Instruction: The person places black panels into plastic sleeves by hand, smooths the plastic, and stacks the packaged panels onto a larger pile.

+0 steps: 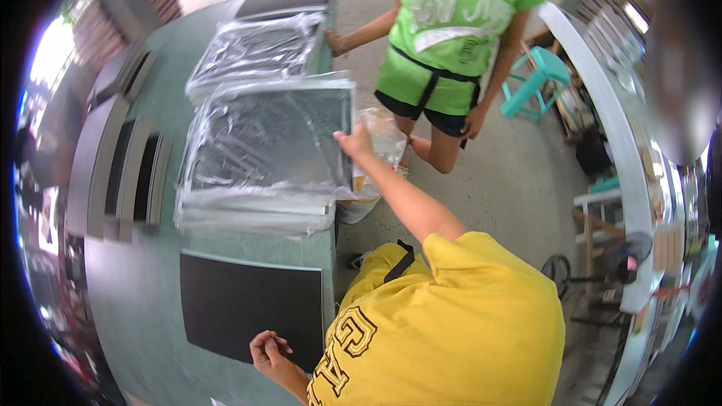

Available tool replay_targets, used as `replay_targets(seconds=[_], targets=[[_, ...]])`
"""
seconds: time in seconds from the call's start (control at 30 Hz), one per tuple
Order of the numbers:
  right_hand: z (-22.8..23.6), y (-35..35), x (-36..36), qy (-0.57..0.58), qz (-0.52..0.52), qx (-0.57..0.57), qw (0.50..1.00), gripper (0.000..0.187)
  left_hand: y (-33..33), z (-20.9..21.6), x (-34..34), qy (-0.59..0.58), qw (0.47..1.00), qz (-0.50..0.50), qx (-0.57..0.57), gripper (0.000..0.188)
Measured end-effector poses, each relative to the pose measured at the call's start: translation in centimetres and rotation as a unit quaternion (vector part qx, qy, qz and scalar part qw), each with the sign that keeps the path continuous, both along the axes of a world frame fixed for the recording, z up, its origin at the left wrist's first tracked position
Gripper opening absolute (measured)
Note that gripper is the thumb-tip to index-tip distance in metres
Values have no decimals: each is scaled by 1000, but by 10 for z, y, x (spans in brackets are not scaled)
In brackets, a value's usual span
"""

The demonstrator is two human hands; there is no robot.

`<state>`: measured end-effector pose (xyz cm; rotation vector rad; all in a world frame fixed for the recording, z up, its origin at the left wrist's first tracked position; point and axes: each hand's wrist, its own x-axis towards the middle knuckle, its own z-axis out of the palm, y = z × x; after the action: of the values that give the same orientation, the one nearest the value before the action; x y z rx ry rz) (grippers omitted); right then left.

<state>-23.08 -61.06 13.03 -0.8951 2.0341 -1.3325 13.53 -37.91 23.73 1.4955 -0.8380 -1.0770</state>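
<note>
My right hand (355,144) is at the right edge of a stack of flat panels wrapped in clear plastic film (263,135). Its thumb lies over the top panel's edge, and the other fingers are partly hidden. Nearer to me, a flat black sheet (241,297) rests on the green table (135,293). Above the sheet's lower edge hovers my left hand (272,353), its fingers curled, with nothing visible in them.
Beyond stands a second wrapped stack (256,49). Grey panels (98,165) line the table's left side. A person in green (459,22) stands across, one hand by the far stack. A plastic-lined bin (368,199) is beside the table; a turquoise stool (538,79) is farther right.
</note>
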Motion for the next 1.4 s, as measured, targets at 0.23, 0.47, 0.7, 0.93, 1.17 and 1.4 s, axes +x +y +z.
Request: replay_targets(seconds=[0.23, 0.47, 0.7, 0.93, 1.17, 1.4], targets=[[-11, -1, 47, 80, 2, -81, 994, 74, -45, 8, -20, -49, 983, -174, 14, 8], [11, -6, 27, 248, 97, -63, 962, 49, -22, -13, 75, -426, 892, -121, -93, 11], [234, 96, 146, -119, 622, -401, 662, 20, 123, 21, 246, -646, 697, 221, 218, 29], [295, 143, 227, -300, 798, -501, 150, 15, 173, -16, 237, -733, 598, 240, 218, 26], [307, 145, 231, -350, 778, -514, 88, 18, 139, 11, 259, -620, 686, 372, 81, 13], [317, 138, 236, -388, 808, -443, -2, 21, 127, 6, 255, -717, 638, 240, 143, 29]])
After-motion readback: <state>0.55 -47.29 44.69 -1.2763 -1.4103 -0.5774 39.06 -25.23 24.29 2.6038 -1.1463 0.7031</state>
